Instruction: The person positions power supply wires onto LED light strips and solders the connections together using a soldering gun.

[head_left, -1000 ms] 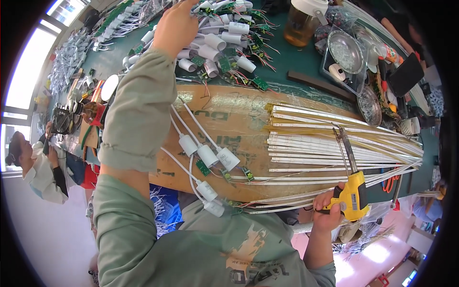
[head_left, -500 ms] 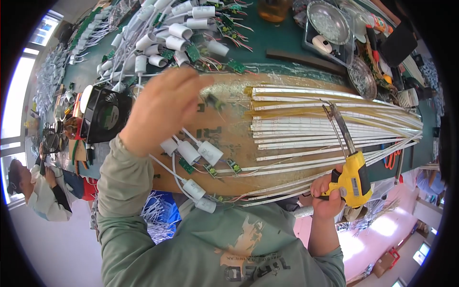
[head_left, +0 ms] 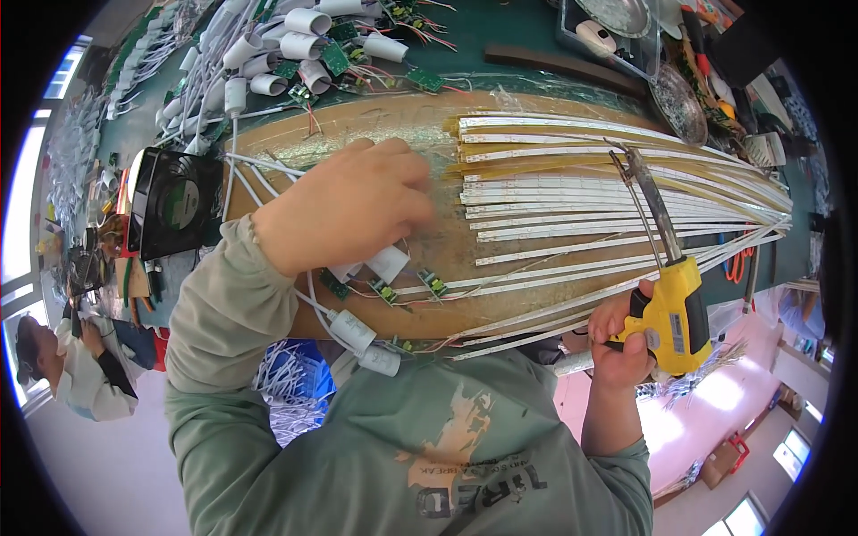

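My left hand (head_left: 344,207) is over the brown work board, its fingers curled downward and slightly blurred; whatever they hold is hidden beneath them. White cables (head_left: 261,163) run under that hand. Just below it, white cylindrical caps (head_left: 352,330) on cables lie with small green circuit boards (head_left: 434,283), some wired to strips. My right hand (head_left: 620,338) is closed around the grip of a yellow soldering gun (head_left: 677,314). Its metal tip points up and away, above a fan of narrow white LED strips (head_left: 545,207) on the board.
A heap of capped cables and circuit boards (head_left: 304,45) covers the far left. A black fan (head_left: 179,201) stands left of the work board (head_left: 375,116). At the far right are a dark bar (head_left: 563,68), a metal dish (head_left: 677,103) and tools. Another person (head_left: 89,366) sits at the left.
My left hand has moved right and nearer, over the white caps. The soldering gun has shifted slightly right in my right hand. The whole view has shifted a little.
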`<state>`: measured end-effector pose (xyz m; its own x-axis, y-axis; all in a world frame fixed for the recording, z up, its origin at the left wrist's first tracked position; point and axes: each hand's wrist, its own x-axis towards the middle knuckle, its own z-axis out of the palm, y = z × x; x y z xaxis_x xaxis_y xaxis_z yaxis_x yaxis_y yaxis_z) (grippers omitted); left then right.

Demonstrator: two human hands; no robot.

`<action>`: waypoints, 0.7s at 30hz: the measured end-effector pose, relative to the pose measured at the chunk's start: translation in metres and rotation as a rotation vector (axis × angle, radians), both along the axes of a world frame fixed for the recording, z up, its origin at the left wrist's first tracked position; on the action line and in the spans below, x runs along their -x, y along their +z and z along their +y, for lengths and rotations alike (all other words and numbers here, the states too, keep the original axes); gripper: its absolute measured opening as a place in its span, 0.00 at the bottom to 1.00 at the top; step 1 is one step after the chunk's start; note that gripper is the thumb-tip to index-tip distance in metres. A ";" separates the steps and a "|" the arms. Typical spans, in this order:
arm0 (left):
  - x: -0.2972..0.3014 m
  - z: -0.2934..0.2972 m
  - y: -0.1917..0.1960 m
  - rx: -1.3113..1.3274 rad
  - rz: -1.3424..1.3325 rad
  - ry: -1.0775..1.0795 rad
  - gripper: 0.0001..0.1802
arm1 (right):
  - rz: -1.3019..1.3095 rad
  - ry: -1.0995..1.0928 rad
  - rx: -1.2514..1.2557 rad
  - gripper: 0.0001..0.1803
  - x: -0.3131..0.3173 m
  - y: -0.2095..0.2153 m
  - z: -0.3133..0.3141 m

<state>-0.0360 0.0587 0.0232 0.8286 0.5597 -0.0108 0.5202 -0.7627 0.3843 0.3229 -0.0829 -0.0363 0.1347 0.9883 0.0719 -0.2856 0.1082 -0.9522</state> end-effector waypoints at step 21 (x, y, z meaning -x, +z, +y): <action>-0.017 -0.009 0.005 -0.104 0.212 0.095 0.10 | -0.077 0.291 0.245 0.28 0.003 0.021 -0.048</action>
